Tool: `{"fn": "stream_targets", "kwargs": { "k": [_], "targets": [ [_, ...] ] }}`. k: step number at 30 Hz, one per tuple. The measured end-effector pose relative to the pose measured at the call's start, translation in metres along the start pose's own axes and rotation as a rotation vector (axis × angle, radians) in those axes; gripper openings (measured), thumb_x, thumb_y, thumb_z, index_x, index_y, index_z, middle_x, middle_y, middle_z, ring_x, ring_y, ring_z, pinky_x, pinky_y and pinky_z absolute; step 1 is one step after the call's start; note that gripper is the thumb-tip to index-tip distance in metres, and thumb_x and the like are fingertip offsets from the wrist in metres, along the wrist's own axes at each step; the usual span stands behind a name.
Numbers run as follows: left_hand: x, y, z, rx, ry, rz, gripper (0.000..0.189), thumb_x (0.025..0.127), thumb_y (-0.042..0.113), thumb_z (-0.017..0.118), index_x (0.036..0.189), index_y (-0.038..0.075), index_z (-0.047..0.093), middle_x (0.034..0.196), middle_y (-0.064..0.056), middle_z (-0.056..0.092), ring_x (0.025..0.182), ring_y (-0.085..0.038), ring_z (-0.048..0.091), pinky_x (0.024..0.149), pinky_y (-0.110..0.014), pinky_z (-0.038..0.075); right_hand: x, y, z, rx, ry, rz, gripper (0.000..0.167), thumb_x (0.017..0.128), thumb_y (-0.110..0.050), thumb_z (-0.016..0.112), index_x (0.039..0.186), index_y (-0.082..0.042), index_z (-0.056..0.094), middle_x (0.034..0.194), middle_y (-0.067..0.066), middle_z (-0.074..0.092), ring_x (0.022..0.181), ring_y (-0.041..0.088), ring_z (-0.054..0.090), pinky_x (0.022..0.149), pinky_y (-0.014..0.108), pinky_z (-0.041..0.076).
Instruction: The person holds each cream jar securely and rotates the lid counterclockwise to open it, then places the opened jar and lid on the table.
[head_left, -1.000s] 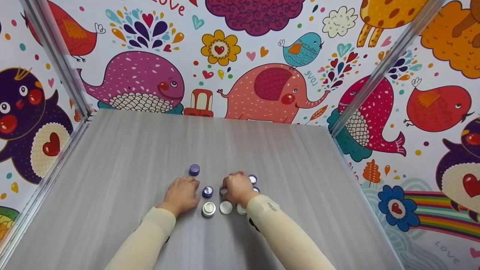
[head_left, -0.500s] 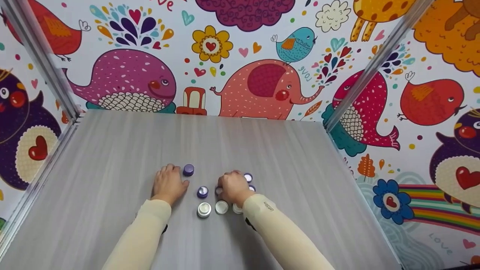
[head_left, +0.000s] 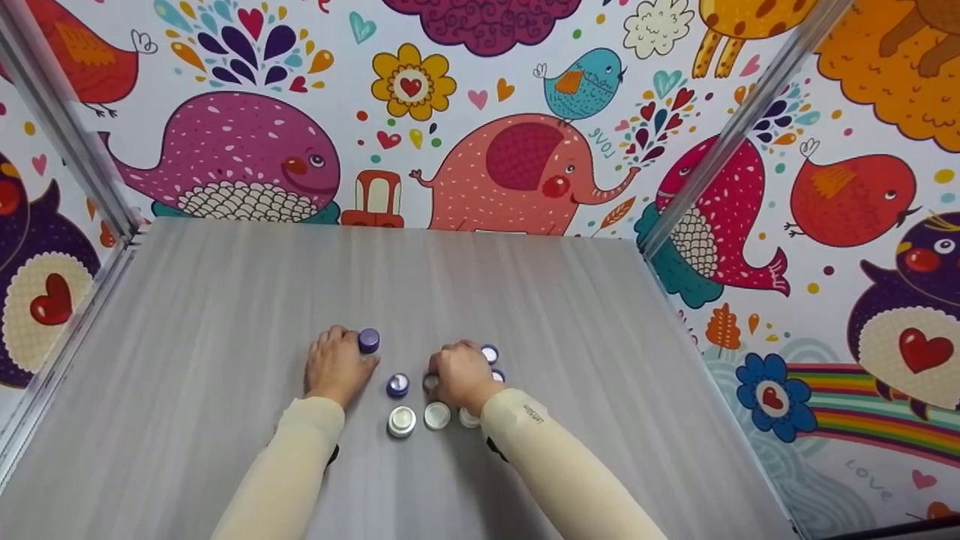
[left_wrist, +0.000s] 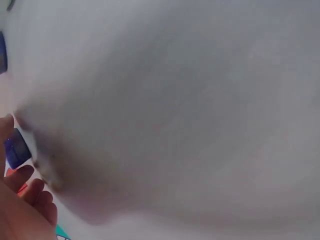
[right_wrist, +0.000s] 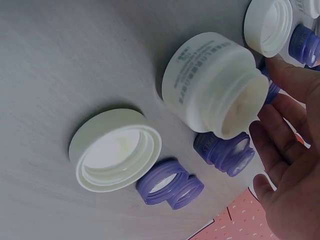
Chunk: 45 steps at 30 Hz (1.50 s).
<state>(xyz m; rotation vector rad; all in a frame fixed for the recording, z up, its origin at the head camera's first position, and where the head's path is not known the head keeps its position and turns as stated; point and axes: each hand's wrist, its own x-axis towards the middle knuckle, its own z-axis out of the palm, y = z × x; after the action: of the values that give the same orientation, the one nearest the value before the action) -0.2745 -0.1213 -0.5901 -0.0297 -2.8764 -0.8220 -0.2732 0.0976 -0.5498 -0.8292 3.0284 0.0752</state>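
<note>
In the head view my left hand is beside a small purple jar with a flat purple top. The left wrist view has this jar between thumb and fingers; a firm grip is not visible. My right hand holds a small purple container, mostly covered by thumb and fingers. In the right wrist view, an open white jar stands before that hand, hiding part of the held container. A white lid lies inside up nearby.
An open purple jar, a white jar and another white lid stand between the hands. Beyond the right hand are more purple pieces. Printed walls close in the grey table at the back and sides.
My left hand has moved leftward and away from the middle jars, then closer to the flat-topped purple jar. The right hand stays in place. The head view has shifted slightly.
</note>
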Motion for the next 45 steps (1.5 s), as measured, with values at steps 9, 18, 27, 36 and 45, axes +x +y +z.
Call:
{"fn": "stream_targets", "kwargs": {
  "k": [9, 18, 27, 36, 45],
  "targets": [
    [0.003, -0.001, 0.004, -0.04, 0.04, -0.022, 0.054, 0.08, 0.03, 0.081, 0.114, -0.009, 0.065, 0.12, -0.025, 0.056, 0.114, -0.043, 0.05, 0.097, -0.053, 0.035, 0.0, 0.002, 0.002, -0.014, 0.002, -0.024, 0.013, 0.074, -0.027, 0.079, 0.085, -0.021, 0.076, 0.079, -0.006, 0.067, 0.081, 0.015, 0.065, 0.096, 0.034, 0.043],
    [0.007, -0.001, 0.009, -0.06, 0.097, -0.005, 0.05, 0.077, 0.028, 0.083, 0.107, -0.007, 0.066, 0.115, -0.024, 0.059, 0.11, -0.043, 0.052, 0.093, -0.053, 0.037, 0.0, 0.002, 0.0, -0.01, 0.019, -0.04, 0.012, 0.071, -0.024, 0.078, 0.082, -0.021, 0.075, 0.077, -0.007, 0.065, 0.08, 0.015, 0.064, 0.094, 0.034, 0.044],
    [0.006, -0.001, 0.008, -0.044, 0.082, -0.007, 0.044, 0.08, 0.025, 0.08, 0.107, -0.008, 0.066, 0.114, -0.024, 0.06, 0.108, -0.043, 0.053, 0.091, -0.053, 0.038, 0.001, 0.002, 0.001, -0.013, 0.01, -0.037, 0.013, 0.071, -0.026, 0.078, 0.082, -0.022, 0.076, 0.077, -0.006, 0.065, 0.08, 0.015, 0.065, 0.097, 0.034, 0.043],
    [0.001, 0.0, 0.005, -0.073, 0.097, 0.035, 0.043, 0.078, 0.026, 0.079, 0.105, -0.004, 0.067, 0.107, -0.021, 0.063, 0.104, -0.04, 0.055, 0.09, -0.052, 0.039, -0.002, 0.004, 0.002, 0.004, -0.01, -0.011, 0.016, 0.075, -0.028, 0.079, 0.088, -0.02, 0.077, 0.082, -0.005, 0.068, 0.084, 0.016, 0.066, 0.101, 0.036, 0.041],
    [-0.011, 0.006, -0.001, -0.114, 0.141, 0.078, 0.038, 0.075, 0.02, 0.081, 0.103, -0.001, 0.066, 0.099, -0.017, 0.067, 0.095, -0.038, 0.061, 0.087, -0.051, 0.042, -0.002, 0.003, 0.003, -0.016, 0.036, -0.042, 0.011, 0.071, -0.024, 0.079, 0.078, -0.019, 0.073, 0.075, -0.004, 0.064, 0.079, 0.018, 0.065, 0.096, 0.037, 0.044]
  ]
}}
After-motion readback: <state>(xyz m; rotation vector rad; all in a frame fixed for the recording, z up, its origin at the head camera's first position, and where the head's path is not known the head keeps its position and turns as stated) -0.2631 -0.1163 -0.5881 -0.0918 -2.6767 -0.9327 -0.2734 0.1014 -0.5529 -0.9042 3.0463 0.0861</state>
